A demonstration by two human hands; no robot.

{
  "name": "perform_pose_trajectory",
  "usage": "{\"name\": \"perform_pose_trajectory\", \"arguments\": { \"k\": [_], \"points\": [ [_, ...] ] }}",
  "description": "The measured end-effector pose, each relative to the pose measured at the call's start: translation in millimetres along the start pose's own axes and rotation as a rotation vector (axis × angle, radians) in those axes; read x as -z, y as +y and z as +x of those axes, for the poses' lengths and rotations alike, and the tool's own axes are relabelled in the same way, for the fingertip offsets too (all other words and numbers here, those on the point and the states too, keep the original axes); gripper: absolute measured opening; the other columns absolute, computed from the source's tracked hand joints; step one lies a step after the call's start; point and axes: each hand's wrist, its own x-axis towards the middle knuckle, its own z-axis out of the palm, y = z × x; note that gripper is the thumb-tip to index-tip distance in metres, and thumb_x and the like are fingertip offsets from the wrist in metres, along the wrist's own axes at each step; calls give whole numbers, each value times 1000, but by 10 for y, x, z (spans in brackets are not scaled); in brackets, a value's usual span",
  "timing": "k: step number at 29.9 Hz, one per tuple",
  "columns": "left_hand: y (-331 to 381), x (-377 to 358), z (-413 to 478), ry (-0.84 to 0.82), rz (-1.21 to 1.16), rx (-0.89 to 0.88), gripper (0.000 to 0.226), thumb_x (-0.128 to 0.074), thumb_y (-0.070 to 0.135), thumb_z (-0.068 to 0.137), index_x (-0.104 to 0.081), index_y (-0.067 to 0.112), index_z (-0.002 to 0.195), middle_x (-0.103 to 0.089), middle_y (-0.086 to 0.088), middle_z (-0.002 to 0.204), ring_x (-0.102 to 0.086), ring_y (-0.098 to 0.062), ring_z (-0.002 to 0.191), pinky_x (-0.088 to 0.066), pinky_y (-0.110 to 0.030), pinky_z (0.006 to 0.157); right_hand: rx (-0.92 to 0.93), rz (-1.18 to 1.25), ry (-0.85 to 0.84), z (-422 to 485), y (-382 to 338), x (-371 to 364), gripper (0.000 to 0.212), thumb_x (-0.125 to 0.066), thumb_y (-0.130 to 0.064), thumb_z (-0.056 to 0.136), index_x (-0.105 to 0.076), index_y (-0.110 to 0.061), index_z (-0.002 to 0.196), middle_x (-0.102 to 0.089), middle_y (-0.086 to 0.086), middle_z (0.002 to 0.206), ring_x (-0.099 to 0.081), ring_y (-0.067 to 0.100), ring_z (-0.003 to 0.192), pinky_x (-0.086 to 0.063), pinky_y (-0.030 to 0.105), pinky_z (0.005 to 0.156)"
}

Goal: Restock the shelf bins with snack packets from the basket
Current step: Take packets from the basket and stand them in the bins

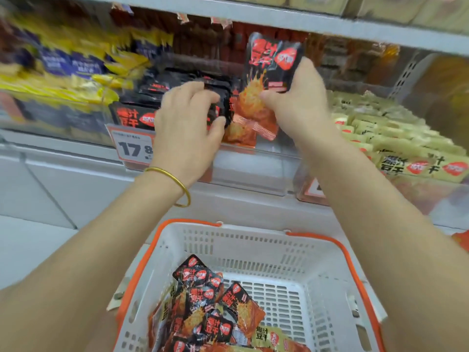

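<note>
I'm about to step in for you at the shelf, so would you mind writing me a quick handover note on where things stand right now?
Left hand: gripping a stack of black snack packets at the black-packet bin.
Right hand: holding one black-and-red packet upright over the same bin area.
Basket: white with orange handles, below the shelf; a pile of packets lies in its left half, including a yellowish one.
Done: the black bin already holds packets.
Left: place both handfuls, then empty the basket.

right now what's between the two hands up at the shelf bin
In the head view, only snack packets: the black stack the left hand grips and the packet the right hand holds upright.
</note>
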Motion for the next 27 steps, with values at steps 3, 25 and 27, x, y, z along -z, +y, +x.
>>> {"name": "perform_pose_trajectory", "arguments": {
  "k": [3,25,27],
  "points": [
    [-115,-172,-72,-73,144,-56,51,-36,38,86,-55,12,125,-43,-16,143,-34,-34,136,-20,-51,112,-162,-275,-117,426,203,-332,21,-70,-10,82,-49,-13,82,-60,7,106,-59,25,106,-45,30,80],
    [-223,-359,-94,-75,237,-135,47,-34,37,92,-57,11,124,-50,-17,136,-40,-33,132,-12,-54,114,-499,-229,-313,865,747,-922,30,-77,-17,79,-55,-5,95,-66,11,83,-68,26,74,-56,34,59],
    [-219,-338,-102,-70,219,-137,47,-34,36,93,-56,11,126,-50,-16,137,-41,-33,131,-13,-54,115,-518,-174,-341,849,719,-895,29,-77,-17,77,-52,-10,90,-66,12,106,-67,27,92,-57,36,75]
  ]
}}
